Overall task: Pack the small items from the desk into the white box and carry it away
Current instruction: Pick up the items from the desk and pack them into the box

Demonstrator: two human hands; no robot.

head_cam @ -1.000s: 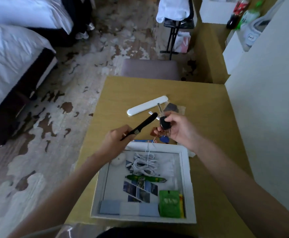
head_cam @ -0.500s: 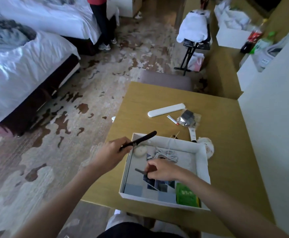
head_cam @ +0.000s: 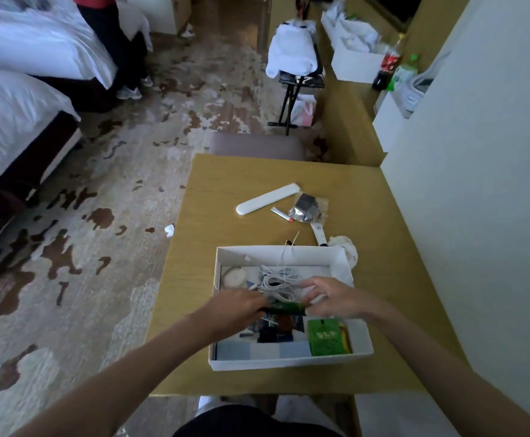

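Worktop (head_cam: 226,190): white box (head_cam: 289,362) at your edge, white case (head_cam: 267,198) unpacked behind it. Your left grip (head_cam: 238,305) is in the box, state unclear; right grip (head_cam: 330,298) released over white cable (head_cam: 278,282). Cable end overhangs rim, may snag lifting.

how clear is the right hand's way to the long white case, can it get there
Probably yes: the right hand is low inside the white box, so it must clear the far wall; beyond that, the long white case lies unobstructed.
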